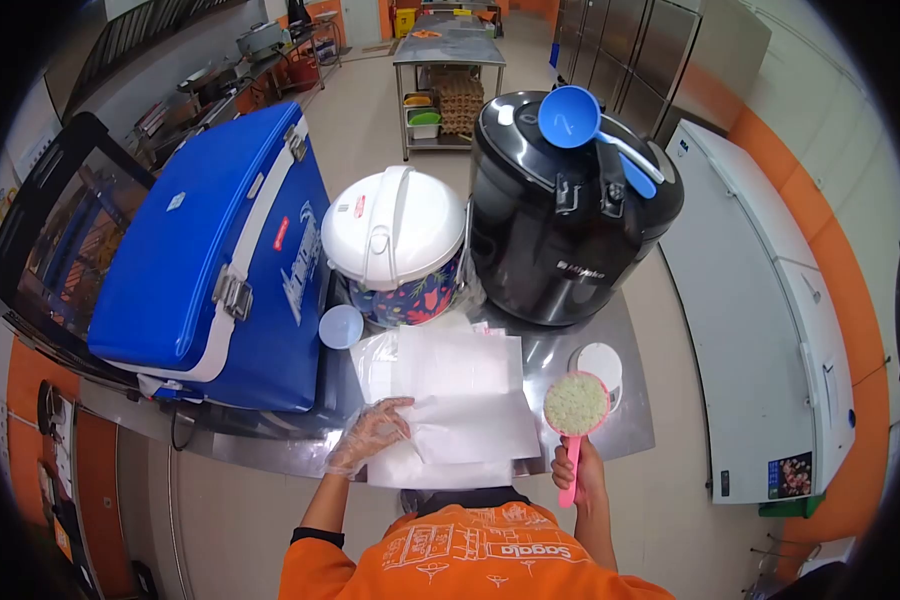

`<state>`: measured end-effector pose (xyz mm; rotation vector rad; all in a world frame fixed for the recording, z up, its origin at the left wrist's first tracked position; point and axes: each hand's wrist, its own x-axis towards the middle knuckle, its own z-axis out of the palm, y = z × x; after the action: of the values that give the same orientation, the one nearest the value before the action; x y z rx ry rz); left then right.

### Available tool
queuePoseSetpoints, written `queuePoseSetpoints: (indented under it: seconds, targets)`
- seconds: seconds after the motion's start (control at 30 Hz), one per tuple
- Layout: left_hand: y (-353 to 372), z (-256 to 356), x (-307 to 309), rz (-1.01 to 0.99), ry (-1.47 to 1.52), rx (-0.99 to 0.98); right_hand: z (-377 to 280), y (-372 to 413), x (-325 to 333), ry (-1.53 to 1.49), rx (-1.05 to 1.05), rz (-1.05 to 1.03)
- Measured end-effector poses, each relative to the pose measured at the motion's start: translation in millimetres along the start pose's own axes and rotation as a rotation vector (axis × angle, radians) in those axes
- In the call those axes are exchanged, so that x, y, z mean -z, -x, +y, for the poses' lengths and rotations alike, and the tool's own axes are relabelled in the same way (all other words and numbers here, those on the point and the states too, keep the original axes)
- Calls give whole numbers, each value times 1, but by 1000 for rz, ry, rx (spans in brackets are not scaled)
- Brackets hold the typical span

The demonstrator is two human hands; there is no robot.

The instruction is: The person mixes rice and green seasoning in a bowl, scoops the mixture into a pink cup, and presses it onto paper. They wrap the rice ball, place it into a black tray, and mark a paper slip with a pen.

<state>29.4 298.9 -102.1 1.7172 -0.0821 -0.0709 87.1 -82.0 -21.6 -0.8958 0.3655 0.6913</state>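
Note:
My right hand (584, 473) is wrapped round the handle of a pink rice scoop (571, 462). White rice (577, 403) fills its round bowl, which is held level above the right side of the steel table. In a clear plastic glove, my left hand (375, 432) rests on the left edge of some white paper sheets (470, 425), its fingers stretched out and apart. The sheets overlap in a stack at the table's front. Just behind the scoop is a round white lid or dish (600, 362), partly covered by it.
A blue cooler box (200, 250) stands on the left, with a white-lidded floral rice container (395, 235) beside it and a small light-blue cup (341, 327) in front. The large black rice cooker (570, 220) at right carries a blue ladle (570, 117). A chest freezer (760, 320) lies beyond the table.

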Motion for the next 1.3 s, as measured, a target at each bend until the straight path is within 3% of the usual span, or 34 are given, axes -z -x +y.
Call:
queuePoseSetpoints:
  seconds: [0.27, 0.37, 0.5, 0.53, 0.63, 0.67, 0.8, 0.97, 1.07, 1.17, 1.2, 1.3]
  targets:
    - [37, -10, 8, -86, 148, 16, 66, -48, -47, 66, -278, 2]
    - [37, -20, 13, -138, 129, -34, 89, -51, -66, 212, -165, 151]
    - [38, -24, 16, -162, 180, -6, 107, -70, -73, 1286, 534, 386]
    - [38, -23, 16, -161, 233, 0, 107, -71, -83, 1544, 616, 401]
    - [41, -26, 11, -121, 307, -25, 126, -80, -91, 1909, 580, 386]
    - [42, -28, 11, -101, 314, -41, 137, -81, -85, 1993, 658, 388]
    - [49, -36, 8, -77, 510, -85, 123, -80, -92, 2072, 492, 354]
    - [49, -51, 11, -49, 73, -120, 119, -90, -78, 2180, 382, 232]
    - [50, -35, 3, 154, 44, -38, 112, -95, -74, 2270, 422, 166]
    - [43, -1, -17, 324, -198, 420, 109, -96, -77, 2344, 411, 133]
    - [46, -6, -25, 405, -208, 327, 109, -97, -78, 2377, 408, 123]
    - [50, -19, -37, 462, -39, 362, 105, -101, -78, 2448, 409, 86]
